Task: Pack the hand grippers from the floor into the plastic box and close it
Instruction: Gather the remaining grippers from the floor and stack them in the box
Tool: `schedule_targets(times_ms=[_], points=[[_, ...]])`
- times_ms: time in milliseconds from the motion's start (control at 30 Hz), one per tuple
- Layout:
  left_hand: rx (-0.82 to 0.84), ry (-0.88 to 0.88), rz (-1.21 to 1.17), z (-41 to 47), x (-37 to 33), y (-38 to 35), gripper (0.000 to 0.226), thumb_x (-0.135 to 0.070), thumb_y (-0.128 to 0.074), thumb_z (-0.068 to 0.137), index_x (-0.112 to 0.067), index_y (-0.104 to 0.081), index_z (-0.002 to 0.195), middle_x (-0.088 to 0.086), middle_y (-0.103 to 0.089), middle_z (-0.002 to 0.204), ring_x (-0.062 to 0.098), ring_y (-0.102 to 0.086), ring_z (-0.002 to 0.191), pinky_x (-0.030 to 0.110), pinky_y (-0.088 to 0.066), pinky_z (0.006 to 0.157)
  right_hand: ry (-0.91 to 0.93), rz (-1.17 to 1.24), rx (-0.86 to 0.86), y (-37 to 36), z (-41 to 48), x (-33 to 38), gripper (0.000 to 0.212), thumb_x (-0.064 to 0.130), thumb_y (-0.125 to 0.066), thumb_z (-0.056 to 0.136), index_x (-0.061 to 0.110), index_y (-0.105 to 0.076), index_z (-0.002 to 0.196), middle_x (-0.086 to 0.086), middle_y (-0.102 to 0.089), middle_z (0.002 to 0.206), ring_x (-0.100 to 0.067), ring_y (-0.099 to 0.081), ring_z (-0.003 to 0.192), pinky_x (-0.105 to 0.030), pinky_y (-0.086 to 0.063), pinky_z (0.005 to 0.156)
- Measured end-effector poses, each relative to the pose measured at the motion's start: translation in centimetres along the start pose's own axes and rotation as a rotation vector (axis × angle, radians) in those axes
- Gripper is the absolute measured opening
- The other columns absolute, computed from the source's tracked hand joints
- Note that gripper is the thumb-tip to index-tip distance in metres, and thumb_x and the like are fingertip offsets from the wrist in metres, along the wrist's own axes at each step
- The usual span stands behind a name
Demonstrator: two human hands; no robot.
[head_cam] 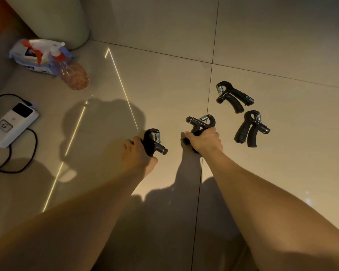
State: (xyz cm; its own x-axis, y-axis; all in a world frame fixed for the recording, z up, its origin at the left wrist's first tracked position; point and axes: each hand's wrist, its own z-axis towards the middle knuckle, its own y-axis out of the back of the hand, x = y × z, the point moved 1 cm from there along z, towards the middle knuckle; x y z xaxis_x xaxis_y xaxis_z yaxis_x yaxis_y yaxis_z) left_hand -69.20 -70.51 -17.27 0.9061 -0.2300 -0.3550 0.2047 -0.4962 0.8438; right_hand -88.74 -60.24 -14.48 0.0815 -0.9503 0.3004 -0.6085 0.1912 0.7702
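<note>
My left hand [138, 153] grips the handles of a black hand gripper [154, 140] with a steel spring, held just above the tiled floor. To its right, my right hand [205, 140] grips a second black hand gripper [201, 122], spring end pointing away from me. Two more black hand grippers lie on the floor to the right: one farther off [232, 95], one nearer [250, 129]. No plastic box is in view.
At the far left lies a white power bank [12, 124] with a black looped cable [22, 163]. Behind it sit a wipes pack [37, 57] and a spray bottle [72, 73] beside a pale round bin [53, 18]. A thin streak of light crosses the floor.
</note>
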Motion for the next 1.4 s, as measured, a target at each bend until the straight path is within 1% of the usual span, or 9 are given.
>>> schedule_targets(times_ms=[167,300,433,633,767,900,1133,1267,1400], points=[[0.104,-0.005,-0.242,-0.5,1.3,0.7,0.050,-0.029,-0.070,0.062,-0.029,-0.038,0.100,-0.004,-0.060,0.094,0.026,-0.068,0.072,0.044,-0.060,0.068,-0.050,-0.066,-0.031,-0.7,0.0,1.1,0.086,0.055,-0.072,0.081,0.006,-0.034,0.140,-0.013,-0.046,0.132,-0.032,-0.051,0.121,-0.042,-0.048,0.093],[0.103,-0.005,-0.284,-0.9,1.1,1.6,0.049,-0.030,-0.069,0.062,-0.030,-0.038,0.099,-0.005,-0.060,0.092,0.025,-0.068,0.072,0.043,-0.061,0.068,0.015,-0.196,0.011,-1.3,-1.2,1.2,0.071,0.041,-0.069,0.081,0.011,-0.036,0.136,-0.013,-0.045,0.127,-0.031,-0.048,0.119,-0.040,-0.047,0.093],[0.092,-0.030,-0.370,-1.1,0.6,2.2,0.046,-0.032,-0.071,0.062,-0.031,-0.039,0.095,-0.004,-0.061,0.090,0.025,-0.069,0.067,0.045,-0.061,0.061,0.067,-0.306,-0.008,-2.0,-2.9,-1.1,0.071,0.044,-0.071,0.079,0.015,-0.036,0.134,-0.013,-0.046,0.122,-0.031,-0.049,0.115,-0.040,-0.046,0.086],[0.020,-0.148,-0.340,-2.1,-0.2,2.6,0.042,-0.031,-0.076,0.077,-0.026,-0.043,0.102,-0.003,-0.062,0.088,0.020,-0.063,0.072,0.040,-0.058,0.062,0.122,-0.227,-0.035,-1.2,-4.0,-3.3,0.069,0.046,-0.071,0.083,0.011,-0.040,0.133,-0.013,-0.051,0.123,-0.032,-0.059,0.109,-0.039,-0.049,0.079],[0.011,-0.179,-0.344,-3.2,-0.8,2.5,0.050,-0.041,-0.080,0.074,-0.032,-0.042,0.105,-0.001,-0.062,0.096,0.021,-0.064,0.077,0.039,-0.057,0.065,0.143,-0.119,-0.049,-0.3,-5.3,-4.1,0.061,0.043,-0.070,0.085,0.012,-0.040,0.129,-0.010,-0.060,0.115,-0.030,-0.063,0.099,-0.040,-0.056,0.079],[0.021,-0.160,-0.355,-4.3,-1.4,2.8,0.058,-0.047,-0.081,0.066,-0.038,-0.038,0.104,0.001,-0.063,0.101,0.025,-0.065,0.087,0.034,-0.053,0.071,0.139,-0.116,-0.083,0.7,-7.2,-4.9,0.059,0.052,-0.065,0.085,0.014,-0.041,0.124,-0.006,-0.062,0.105,-0.028,-0.061,0.089,-0.035,-0.047,0.069],[0.064,-0.266,-0.242,-9.3,-0.3,5.7,0.052,-0.045,-0.073,0.073,-0.036,-0.039,0.110,-0.012,-0.064,0.094,0.012,-0.068,0.062,0.034,-0.058,0.057,0.156,-0.035,-0.192,2.7,-12.3,-7.6,0.058,0.055,-0.066,0.088,0.016,-0.045,0.125,-0.004,-0.064,0.106,-0.024,-0.055,0.085,-0.035,-0.046,0.070],[0.059,-0.339,-0.250,-12.6,0.2,7.8,0.050,-0.035,-0.075,0.080,-0.031,-0.040,0.114,-0.013,-0.062,0.087,0.006,-0.063,0.057,0.018,-0.040,0.039,0.160,0.061,-0.268,3.5,-16.3,-9.3,0.055,0.055,-0.064,0.089,0.017,-0.047,0.125,-0.004,-0.066,0.113,-0.025,-0.057,0.090,-0.034,-0.044,0.072],[0.044,-0.461,-0.206,-16.2,0.1,10.6,0.052,-0.034,-0.077,0.079,-0.025,-0.042,0.118,-0.009,-0.061,0.086,0.010,-0.062,0.062,0.028,-0.048,0.055,0.199,0.113,-0.366,4.8,-21.6,-10.6,0.055,0.058,-0.063,0.088,0.022,-0.046,0.125,0.000,-0.069,0.112,-0.025,-0.069,0.089,-0.039,-0.055,0.077]])
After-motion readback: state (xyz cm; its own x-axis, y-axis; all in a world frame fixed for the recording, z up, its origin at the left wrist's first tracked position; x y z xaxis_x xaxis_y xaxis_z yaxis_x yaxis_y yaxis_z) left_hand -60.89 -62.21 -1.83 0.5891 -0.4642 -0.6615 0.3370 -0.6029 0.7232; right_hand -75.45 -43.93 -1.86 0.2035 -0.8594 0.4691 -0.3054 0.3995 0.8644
